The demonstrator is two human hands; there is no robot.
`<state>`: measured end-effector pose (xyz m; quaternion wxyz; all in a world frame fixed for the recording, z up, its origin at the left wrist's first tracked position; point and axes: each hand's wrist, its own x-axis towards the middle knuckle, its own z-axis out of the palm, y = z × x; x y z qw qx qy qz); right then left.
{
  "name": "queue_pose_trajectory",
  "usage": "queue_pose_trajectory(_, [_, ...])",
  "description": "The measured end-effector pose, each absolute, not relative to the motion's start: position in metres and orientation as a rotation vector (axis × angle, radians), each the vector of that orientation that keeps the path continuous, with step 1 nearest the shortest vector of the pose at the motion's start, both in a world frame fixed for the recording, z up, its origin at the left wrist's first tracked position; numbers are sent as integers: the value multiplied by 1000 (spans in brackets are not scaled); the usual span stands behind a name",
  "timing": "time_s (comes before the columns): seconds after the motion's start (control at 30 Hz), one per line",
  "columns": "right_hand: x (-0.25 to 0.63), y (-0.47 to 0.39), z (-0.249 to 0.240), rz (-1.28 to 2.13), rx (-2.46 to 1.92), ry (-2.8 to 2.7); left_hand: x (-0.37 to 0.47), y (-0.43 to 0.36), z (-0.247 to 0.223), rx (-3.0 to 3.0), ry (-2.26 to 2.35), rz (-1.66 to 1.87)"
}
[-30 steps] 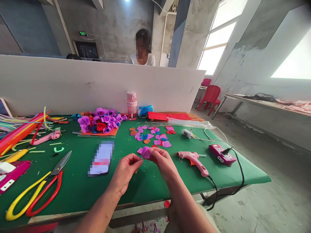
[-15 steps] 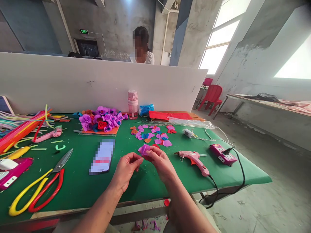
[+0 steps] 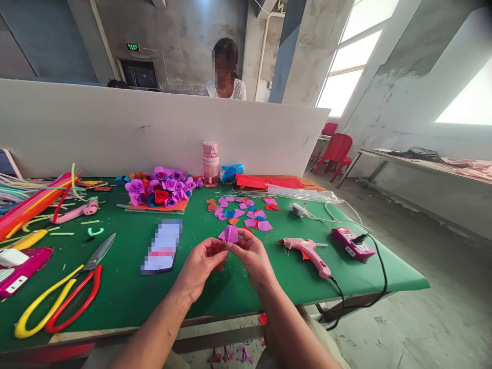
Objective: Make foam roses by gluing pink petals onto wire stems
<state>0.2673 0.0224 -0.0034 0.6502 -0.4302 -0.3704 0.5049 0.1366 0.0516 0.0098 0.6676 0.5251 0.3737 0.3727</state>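
Between my two hands, above the green table, is a small purple paper flower (image 3: 230, 234). My left hand (image 3: 203, 264) pinches at its base, where a thin wire hangs down. My right hand (image 3: 251, 256) has thumb and fingers closed on the flower's lower right side. Just beyond lie loose purple, blue, red and orange paper petals (image 3: 249, 210). A pink glue gun (image 3: 307, 251) rests to the right of my right hand. To the left of my left hand lies a phone (image 3: 163, 246).
Large scissors (image 3: 94, 261) lie at left, near colourful strips (image 3: 34, 205). Finished paper roses (image 3: 163, 187) and a pink bottle (image 3: 210, 164) stand at the back before a white board (image 3: 96, 128). A purple power strip (image 3: 352, 245) with cables is at right. A person (image 3: 226, 72) is beyond the board.
My right fingers have moved down from the top of the purple flower to its lower side, and more of the purple paper shows, spread wider.
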Motion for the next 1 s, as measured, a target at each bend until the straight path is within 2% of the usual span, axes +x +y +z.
queue_pose_trajectory(0.13, [267, 20, 0, 1181, -995, -848, 123, 67, 12, 1226, 898, 899])
queue_pose_trajectory(0.33, [258, 17, 2, 1347, -937, -828, 118, 72, 13, 1187, 765, 803])
queue_pose_trajectory(0.7, [256, 18, 0, 1360, -947, -806, 118, 70, 14, 1287, 840, 929])
queue_pose_trajectory(0.87, [257, 19, -1, 1347, -925, -783, 118, 74, 12, 1093, 809, 1039])
queue_pose_trajectory(1.0, [257, 17, 1, 1394, -893, -746, 119, 74, 6, 1139, 814, 869])
